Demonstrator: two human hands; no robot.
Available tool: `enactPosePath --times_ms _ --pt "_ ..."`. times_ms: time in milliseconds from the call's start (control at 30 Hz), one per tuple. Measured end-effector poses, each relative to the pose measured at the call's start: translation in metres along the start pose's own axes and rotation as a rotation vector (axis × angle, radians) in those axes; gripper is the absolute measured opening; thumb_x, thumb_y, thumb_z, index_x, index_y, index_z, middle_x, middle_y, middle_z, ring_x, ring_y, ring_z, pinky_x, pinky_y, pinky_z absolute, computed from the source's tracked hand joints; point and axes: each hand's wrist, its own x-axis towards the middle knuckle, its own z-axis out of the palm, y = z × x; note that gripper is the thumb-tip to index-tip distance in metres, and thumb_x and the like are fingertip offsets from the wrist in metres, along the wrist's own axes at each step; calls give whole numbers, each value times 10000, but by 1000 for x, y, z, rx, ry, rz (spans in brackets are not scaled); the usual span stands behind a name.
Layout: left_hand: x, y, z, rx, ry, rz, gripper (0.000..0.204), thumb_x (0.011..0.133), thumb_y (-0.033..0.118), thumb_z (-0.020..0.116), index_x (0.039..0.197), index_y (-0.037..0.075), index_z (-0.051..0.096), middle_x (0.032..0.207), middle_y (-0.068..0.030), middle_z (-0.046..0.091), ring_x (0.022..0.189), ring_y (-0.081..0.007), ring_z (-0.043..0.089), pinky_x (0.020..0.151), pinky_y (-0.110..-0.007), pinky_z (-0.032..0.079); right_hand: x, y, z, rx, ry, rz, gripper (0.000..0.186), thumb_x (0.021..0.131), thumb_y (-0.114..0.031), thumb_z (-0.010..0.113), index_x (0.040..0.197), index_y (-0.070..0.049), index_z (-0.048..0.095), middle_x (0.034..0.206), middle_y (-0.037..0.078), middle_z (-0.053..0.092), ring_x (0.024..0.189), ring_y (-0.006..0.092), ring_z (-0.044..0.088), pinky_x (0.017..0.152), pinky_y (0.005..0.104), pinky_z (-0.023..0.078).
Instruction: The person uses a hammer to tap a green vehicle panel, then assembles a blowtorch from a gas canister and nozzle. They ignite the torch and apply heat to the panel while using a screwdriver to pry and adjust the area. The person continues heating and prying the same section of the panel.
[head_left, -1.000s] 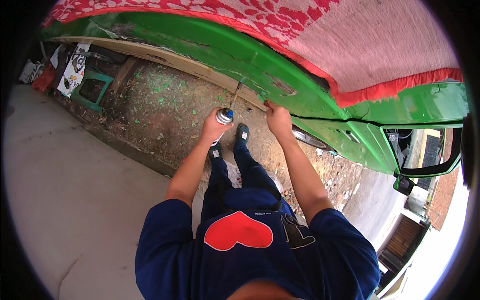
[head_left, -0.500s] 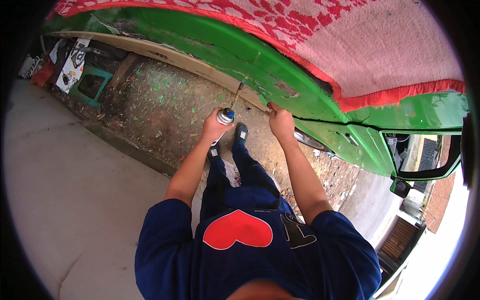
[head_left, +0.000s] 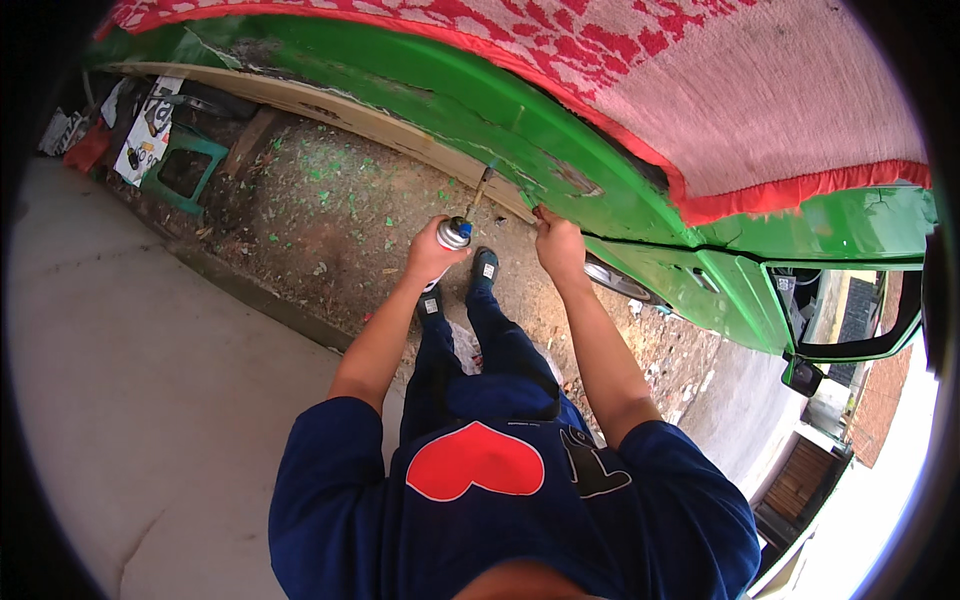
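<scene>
In the head view, a gas torch point(head_left: 453, 234) is gripped in the left hand point(head_left: 430, 255), with the fingers wrapped around its can and the nozzle point(head_left: 480, 190) pointed at the lower part of a green vehicle side point(head_left: 470, 110). A faint bluish glow seems to be shown at the tip, but whether a flame is burning cannot be told for certain. The right hand point(head_left: 562, 245) is held at the lower edge of the same side, its fingers curled; whether anything is grasped in it cannot be told. The vehicle is covered higher up by a pink and red blanket point(head_left: 780, 110), and green flakes point(head_left: 322, 198) are scattered over the ground point(head_left: 310, 245).

If the gas torch is lit, the right hand could be burned, since it is placed near the nozzle. The green vehicle side could be scorched by heat held on one spot, and the blanket could be singed if the nozzle were tilted too high
</scene>
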Motion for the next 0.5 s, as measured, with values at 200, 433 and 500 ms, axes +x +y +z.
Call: enactPosePath --times_ms 200,433,500 --pt "-1 -9 0 -3 32 46 735 619 279 907 1227 30 577 1075 -183 700 1007 -316 691 873 -398 537 -3 7 1 78 90 -125 285 896 -116 582 1154 -128 704 1048 192 702 927 413 672 809 486 545" --pt "-2 -4 1 -8 4 41 696 633 211 903 1209 -2 575 1062 -156 702 988 -240 691 880 -365 536 -3 9 4 95 75 -91 299 900 -119 593 1182 -105 694 1049 208 695 939 414 667 817 472 542" --pt "2 -5 0 0 2 36 693 634 211 903 1207 0 576 1056 -153 703 980 -238 692 880 -363 536 -2 -3 3 30 32 -30 293 917 -114 597 1190 -67 691 1059 202 693 970 401 664 835 438 537"
